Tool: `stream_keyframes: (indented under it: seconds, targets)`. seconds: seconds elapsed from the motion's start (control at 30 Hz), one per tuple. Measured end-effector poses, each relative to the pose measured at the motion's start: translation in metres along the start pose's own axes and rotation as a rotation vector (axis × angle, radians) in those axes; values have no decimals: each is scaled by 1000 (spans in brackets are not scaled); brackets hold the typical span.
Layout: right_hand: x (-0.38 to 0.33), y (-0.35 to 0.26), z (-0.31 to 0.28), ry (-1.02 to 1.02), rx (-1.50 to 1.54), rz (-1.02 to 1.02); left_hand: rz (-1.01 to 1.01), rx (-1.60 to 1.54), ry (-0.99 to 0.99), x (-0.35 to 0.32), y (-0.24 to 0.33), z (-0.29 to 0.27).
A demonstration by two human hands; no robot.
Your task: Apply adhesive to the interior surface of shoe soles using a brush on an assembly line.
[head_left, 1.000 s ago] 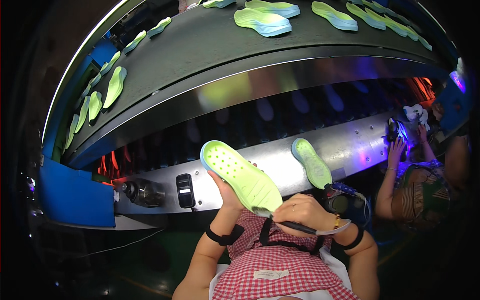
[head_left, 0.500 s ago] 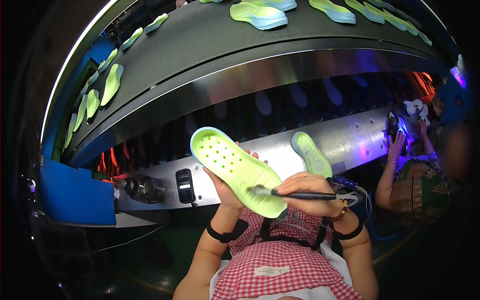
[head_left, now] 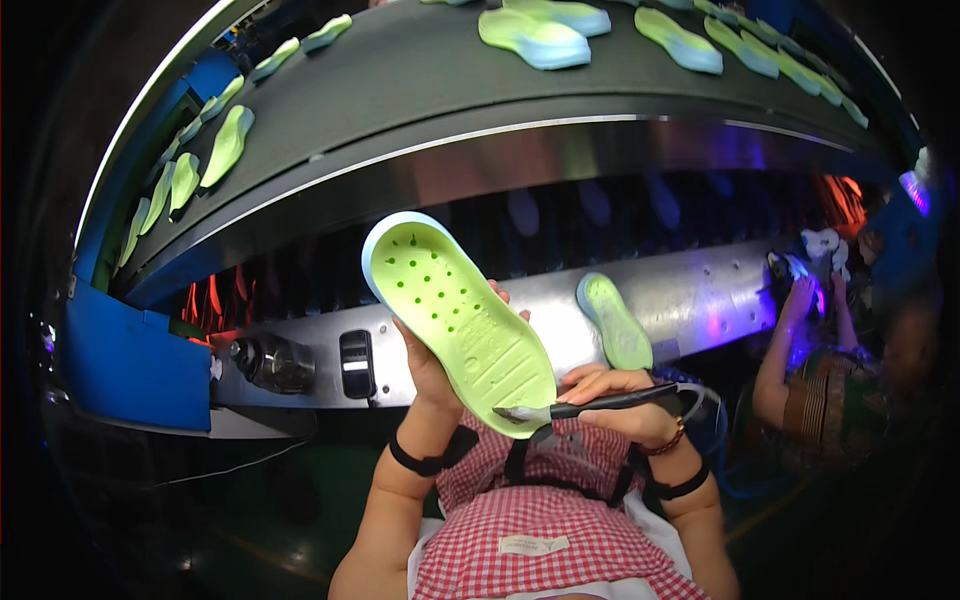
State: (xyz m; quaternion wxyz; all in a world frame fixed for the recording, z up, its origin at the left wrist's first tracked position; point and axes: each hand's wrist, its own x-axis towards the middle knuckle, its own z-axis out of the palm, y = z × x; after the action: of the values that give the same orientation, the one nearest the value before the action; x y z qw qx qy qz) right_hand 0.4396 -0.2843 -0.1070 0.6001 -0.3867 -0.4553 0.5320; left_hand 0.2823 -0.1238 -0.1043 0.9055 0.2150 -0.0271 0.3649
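Observation:
A yellow-green shoe sole (head_left: 445, 322) with a pale blue rim and small holes at its wide far end is tilted up in front of me. My left hand (head_left: 430, 378) is closed round its edges from beneath, with fingertips showing along the right side. A black-handled brush (head_left: 572, 409) with a pale tube at its rear is gripped in my right hand (head_left: 640, 424). Its bristles touch the inner face of the sole near the narrow end. Beyond my right hand, a second sole (head_left: 618, 330) lies on the metal bench, its inner face whitish in patches.
On the metal bench (head_left: 690, 300) stand a dark transparent jar (head_left: 275, 363) and a black rectangular device (head_left: 357, 364). Several soles lie on the conveyor belt (head_left: 400, 90) behind. At the right, a co-worker's hands (head_left: 797, 300) work under violet light.
The brush has moved down the sole toward its narrow end. The held sole has swung slightly more upright and to the left. The whole view has shifted a little.

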Motion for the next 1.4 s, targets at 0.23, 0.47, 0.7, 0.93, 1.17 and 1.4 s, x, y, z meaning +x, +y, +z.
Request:
stream_keyframes:
  seconds: [0.23,0.47,0.7,0.93,1.17,1.4]
  targets:
    - [7,5,29,272,399,113,-61,-62,186,-27,-28,28]
    - [13,-5,24,131,-195,-113,-98,46,274,-18,-27,6]
    - [21,-13,17,82,-355,-206,-61,-77,127,-11,-26,4]
    - [21,-22,7,32,-221,-137,-84,-6,76,-12,-25,-2]
    - [26,-21,-2,-113,-379,-181,-118,113,146,-4,-18,-6]
    - [16,-39,-5,-191,-483,-251,-514,-45,148,-5,-3,-20]
